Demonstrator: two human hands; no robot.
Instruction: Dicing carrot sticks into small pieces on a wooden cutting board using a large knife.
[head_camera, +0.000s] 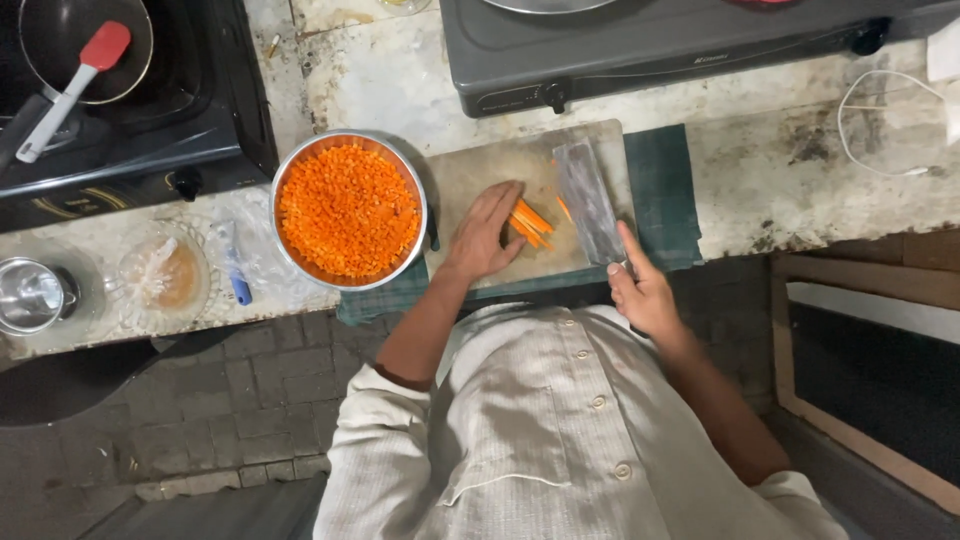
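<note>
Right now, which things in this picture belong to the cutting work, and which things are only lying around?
In use:
left hand pressing the carrot sticks
right hand holding the cleaver
cutting board
steel bowl of diced carrot

Lying about:
pan with red spatula
glass bowl
blue peeler
metal cup
white cable
</note>
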